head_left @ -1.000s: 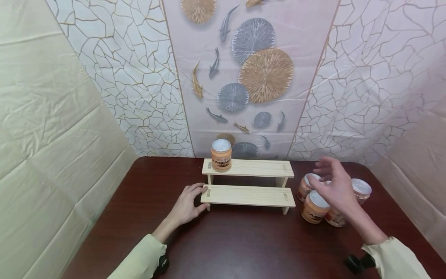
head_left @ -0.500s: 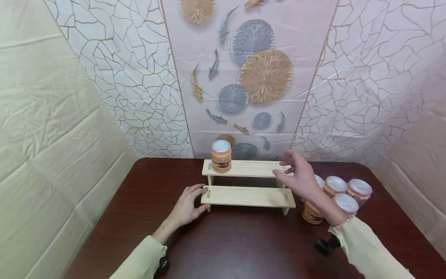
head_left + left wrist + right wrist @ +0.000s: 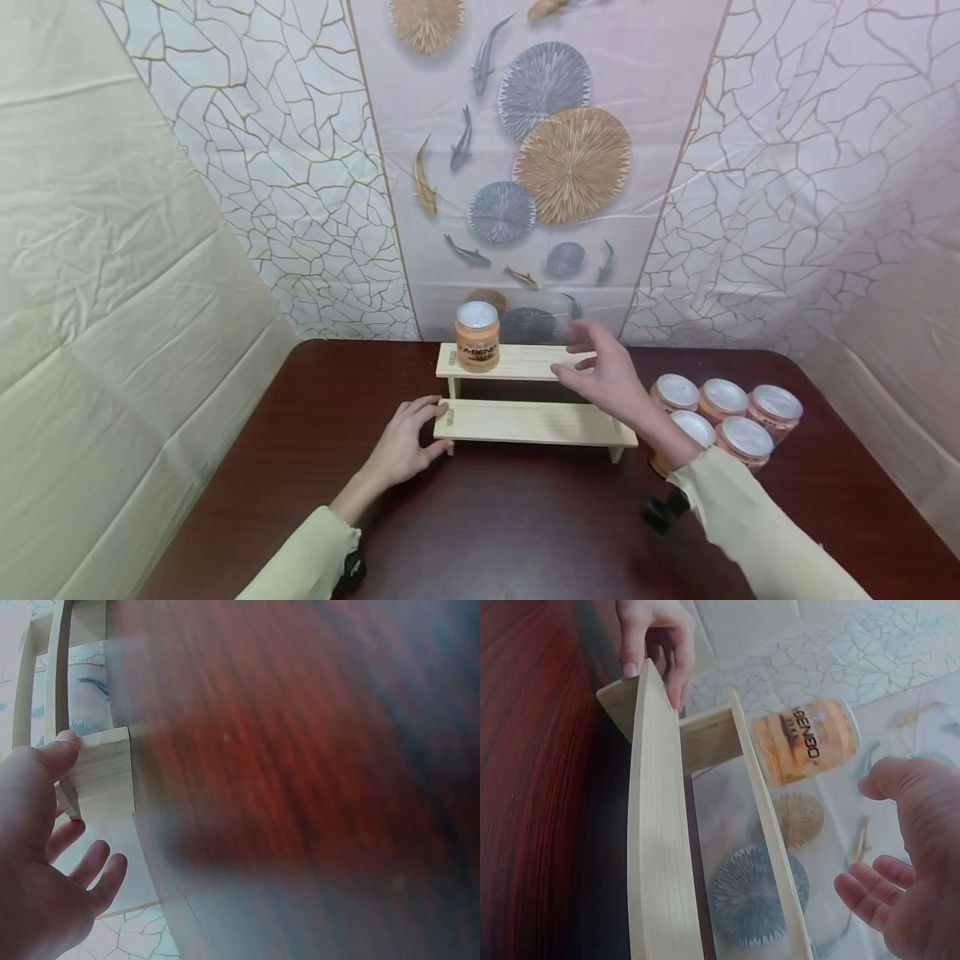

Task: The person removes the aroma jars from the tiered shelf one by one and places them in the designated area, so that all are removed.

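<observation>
A two-tier wooden rack (image 3: 534,422) stands on the dark table, its upper board behind and above the lower one. An orange jar with a silvery-white lid (image 3: 477,347) is upright on the upper board's left end; the right wrist view shows the same jar (image 3: 804,742) side-on. My left hand (image 3: 400,443) grips the lower board's left end, thumb at the front and fingers over the back, as the left wrist view also shows. Over the upper board's right half hovers my right hand (image 3: 606,382), thumb and fingers apart and nothing between them.
Several more orange jars (image 3: 776,408) are clustered right of the rack, partly behind my right forearm. The dark reddish-brown table (image 3: 510,533) ends at a patterned cloth backdrop (image 3: 337,167). Cream cloth (image 3: 97,317) hangs along the left side.
My right hand has moved left from above the clustered jars to over the upper board, uncovering more of those jars. My left hand has kept its place on the rack.
</observation>
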`<state>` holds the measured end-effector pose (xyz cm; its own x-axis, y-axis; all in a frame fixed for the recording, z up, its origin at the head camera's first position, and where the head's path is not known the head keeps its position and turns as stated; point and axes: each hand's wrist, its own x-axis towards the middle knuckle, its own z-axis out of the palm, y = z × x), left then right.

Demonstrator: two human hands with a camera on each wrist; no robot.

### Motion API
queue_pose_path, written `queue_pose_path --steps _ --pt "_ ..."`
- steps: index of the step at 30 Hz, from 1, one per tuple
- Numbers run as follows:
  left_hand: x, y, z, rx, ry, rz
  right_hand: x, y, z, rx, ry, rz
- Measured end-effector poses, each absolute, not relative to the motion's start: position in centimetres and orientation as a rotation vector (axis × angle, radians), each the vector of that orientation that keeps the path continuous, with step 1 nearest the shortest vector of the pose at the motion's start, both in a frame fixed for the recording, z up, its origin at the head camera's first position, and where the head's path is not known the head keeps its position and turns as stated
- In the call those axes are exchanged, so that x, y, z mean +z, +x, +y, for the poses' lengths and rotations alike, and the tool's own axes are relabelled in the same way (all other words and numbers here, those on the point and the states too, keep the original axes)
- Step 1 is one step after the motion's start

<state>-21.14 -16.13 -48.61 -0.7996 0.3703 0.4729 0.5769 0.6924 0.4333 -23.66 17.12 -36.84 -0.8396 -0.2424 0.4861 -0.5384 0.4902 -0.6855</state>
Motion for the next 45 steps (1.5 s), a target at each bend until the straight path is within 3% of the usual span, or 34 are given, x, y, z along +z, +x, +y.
queue_pose_path --steps 24,45 --pt "-48.7 -21.4 -16.2 -0.813 -0.759 -2.549 -37.1 -25.9 10.1 1.458 0.725 -2.316" --pt "-48.6 -21.3 -16.3 -0.822 -0.758 -2.560 -37.8 -27.0 7.7 1.430 0.636 -2.351"
